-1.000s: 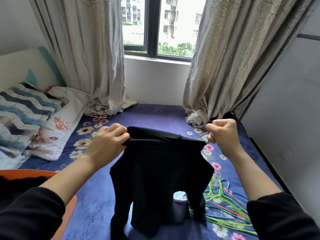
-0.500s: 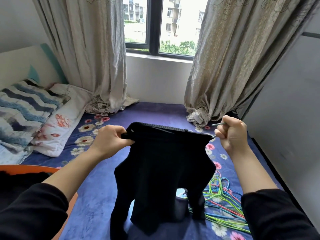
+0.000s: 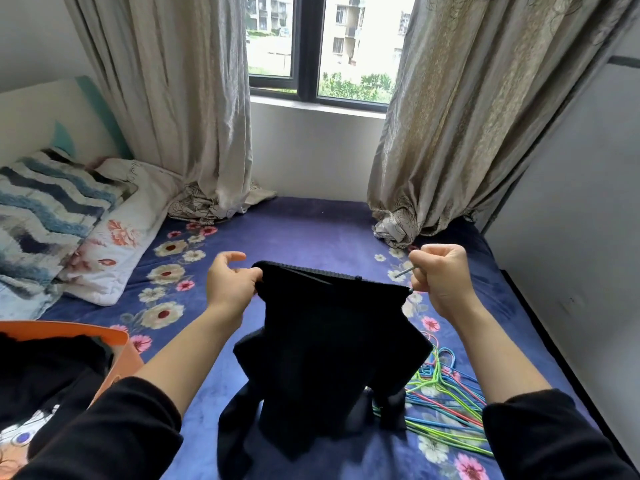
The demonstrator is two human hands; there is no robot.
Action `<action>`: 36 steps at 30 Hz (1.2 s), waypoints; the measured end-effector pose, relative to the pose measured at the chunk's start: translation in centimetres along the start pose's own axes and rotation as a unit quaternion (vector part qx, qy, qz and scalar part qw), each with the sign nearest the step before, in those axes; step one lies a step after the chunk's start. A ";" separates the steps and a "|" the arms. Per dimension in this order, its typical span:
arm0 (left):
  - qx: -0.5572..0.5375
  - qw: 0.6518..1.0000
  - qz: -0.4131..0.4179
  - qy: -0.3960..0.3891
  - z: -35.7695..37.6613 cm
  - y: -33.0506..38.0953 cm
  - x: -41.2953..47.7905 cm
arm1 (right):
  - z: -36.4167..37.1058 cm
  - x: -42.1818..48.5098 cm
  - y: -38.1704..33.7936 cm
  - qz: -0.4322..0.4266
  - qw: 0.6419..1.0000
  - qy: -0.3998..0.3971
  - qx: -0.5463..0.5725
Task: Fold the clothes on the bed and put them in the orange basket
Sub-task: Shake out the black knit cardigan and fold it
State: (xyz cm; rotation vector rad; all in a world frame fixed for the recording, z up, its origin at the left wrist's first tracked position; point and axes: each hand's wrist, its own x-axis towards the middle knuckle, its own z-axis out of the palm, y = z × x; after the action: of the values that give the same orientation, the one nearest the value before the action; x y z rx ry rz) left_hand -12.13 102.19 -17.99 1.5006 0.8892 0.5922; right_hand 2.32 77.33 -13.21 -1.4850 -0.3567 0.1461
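Observation:
A black knit garment [image 3: 332,344] hangs in front of me over the blue floral bed [image 3: 311,233], its lower part touching the sheet. My left hand [image 3: 230,284] pinches the garment's top left corner, with the upper fingers lifted off it. My right hand [image 3: 441,275] is a fist at the top right corner, gripping a thin grey hanger wire [image 3: 404,271] that sticks out toward the garment. The orange basket [image 3: 116,337] stands at the lower left, with dark clothes inside.
A pile of coloured wire hangers [image 3: 446,393] lies on the bed right of the garment. Pillows [image 3: 114,237] and a striped blanket [image 3: 45,209] fill the left side. Curtains [image 3: 214,202] drape onto the bed's far end. A grey wall [image 3: 571,237] borders the right.
My left hand has loosened from a full fist to a pinch on the garment's corner. My right hand has shifted right, and the hanger wire now shows beside it.

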 end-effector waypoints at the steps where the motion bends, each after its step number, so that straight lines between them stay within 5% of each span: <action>1: 0.104 0.991 0.085 0.011 -0.2 0.0 0.0 | 0.2 -0.1 0.1 -0.007 1.000 -0.002 -0.008; 4: 0.311 0.919 0.240 -0.027 -1.2 -0.8 0.7 | 0.3 -0.4 0.0 -0.022 0.999 -0.011 -0.026; 8: 0.460 0.845 0.257 -0.098 -2.6 -1.1 2.2 | 0.3 -0.1 -0.5 -0.046 0.994 -0.038 -0.097; 10: 0.433 0.872 0.193 -0.123 -3.4 -0.2 2.8 | 0.2 0.0 -0.6 -0.038 0.995 -0.034 -0.082; 13: 0.201 0.951 -0.008 -0.236 -4.8 1.0 2.4 | -1.0 0.6 -0.7 0.029 0.995 0.022 0.093; 16: 0.057 0.921 -0.132 -0.361 -4.4 1.0 0.5 | -1.5 1.7 -1.2 0.096 0.940 0.070 0.319; 20: 0.039 0.935 -0.162 -0.314 0.0 -0.1 -1.9 | 1.5 2.9 -1.8 0.079 0.915 0.090 0.385; 24: 0.104 0.964 -0.166 -0.178 1.8 -1.6 -2.5 | 0.0 3.8 -3.6 0.025 0.929 0.174 0.326; 27: 0.051 0.971 -0.206 -0.114 1.5 -2.0 -1.3 | -4.0 4.4 -2.6 -0.004 0.955 0.215 0.206; 30: 0.015 0.945 -0.250 -0.209 1.5 -1.8 -0.7 | -7.7 4.2 1.6 0.022 0.976 0.216 -0.004; 33: 0.139 0.928 -0.192 -0.288 1.9 -1.6 -0.1 | -10.8 3.6 6.1 0.074 0.969 0.191 -0.140; 36: 0.278 0.911 -0.107 -0.287 2.6 -1.7 0.5 | -13.4 3.8 9.7 0.123 0.960 0.185 -0.172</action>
State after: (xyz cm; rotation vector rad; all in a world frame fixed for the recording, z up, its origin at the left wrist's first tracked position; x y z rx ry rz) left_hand -10.08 100.99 -20.11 1.9056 0.7630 -0.3000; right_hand 11.37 66.66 -22.88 -1.8572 0.1140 0.0002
